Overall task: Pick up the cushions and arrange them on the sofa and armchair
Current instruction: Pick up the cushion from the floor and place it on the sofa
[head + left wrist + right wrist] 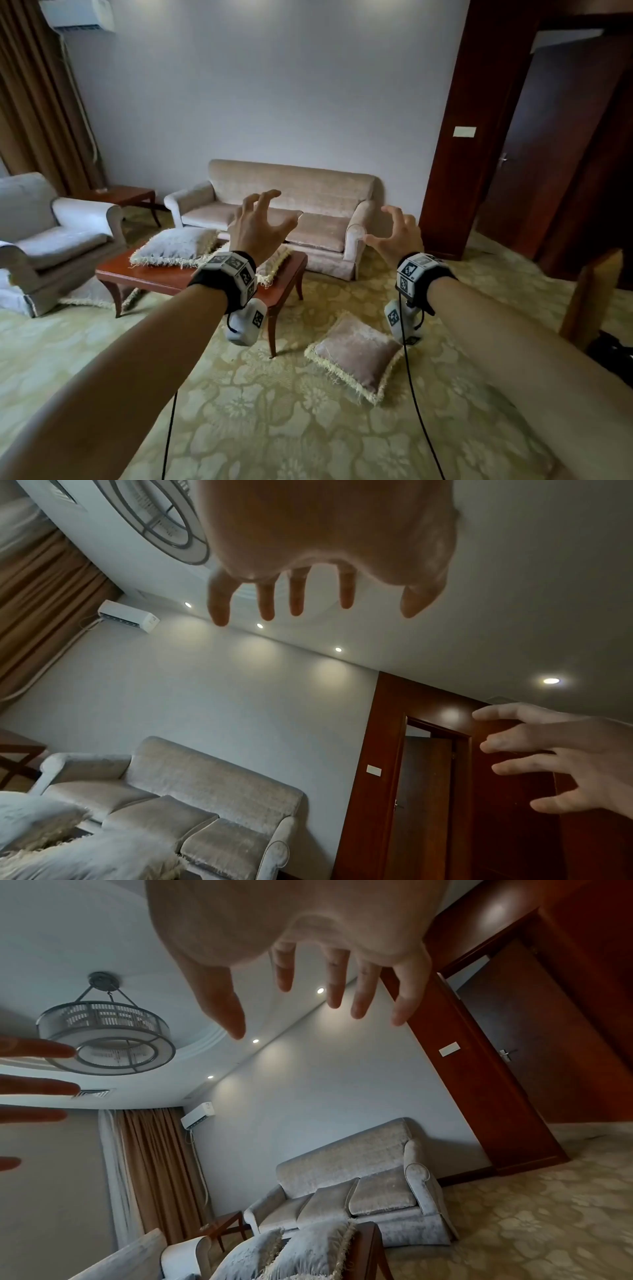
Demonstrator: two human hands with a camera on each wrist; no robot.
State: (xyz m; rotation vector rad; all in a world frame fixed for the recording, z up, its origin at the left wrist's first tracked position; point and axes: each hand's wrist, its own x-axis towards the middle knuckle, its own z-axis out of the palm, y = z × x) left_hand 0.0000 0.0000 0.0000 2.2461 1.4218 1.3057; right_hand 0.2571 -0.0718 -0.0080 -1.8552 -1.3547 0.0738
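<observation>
Cream floral carpet point(274, 411) fills the nearest ground, and on it, just right of centre, lies a pinkish-beige cushion point(356, 353) with a pale fringe, flat on the floor and apart from the furniture. Above it both bare arms reach forward, each wrist strapped with a black band carrying a marker-covered block. The left hand point(255, 228) is raised with its grip spread, fingers apart and bent like claws, holding nothing; the left wrist view shows the same separated fingers point(267, 599) against the ceiling. The right hand point(397, 236) is likewise spread, fingers curved and apart, thumb pointing inward, nothing in it. Beyond the left hand stands a red-brown wooden bench point(164, 277) with curved legs, and a grey fringed cushion point(174, 246) lies on its top; a second fringed cushion point(274, 262) sits beside it on the bench, mostly hidden behind the left wrist. Another fringed piece of pale fabric shows on the floor under the bench's left end, between it and the armchair point(51, 236), which stands at the left with its seat bare. Farther back, the beige sofa point(308, 205) stands against the pale wall, its seat bare too. A small side table point(126, 195) fills the corner between the two seats, brown curtains point(30, 102) hang at the left, and a dark wooden door frame point(479, 137) rises at the right
</observation>
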